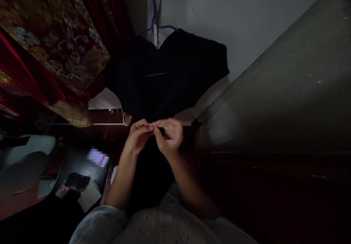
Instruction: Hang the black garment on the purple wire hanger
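A black garment [167, 75] hangs on a purple hanger [155, 21] against a pale wall in front of me. Its lower part drops down between my forearms. My left hand [138, 136] and my right hand [170, 134] meet at the fingertips just in front of the dark cloth. Both are closed in a pinch, thumbs pressed to fingers. What they pinch is too small and too dark to make out. It may be a bit of the garment's fabric or something tiny on it.
A red and gold embroidered cloth [52, 35] hangs at the upper left. A dark low table [82, 163] at lower left carries a phone [76, 181] and papers. A grey sloping surface [287, 90] fills the right side. The room is dim.
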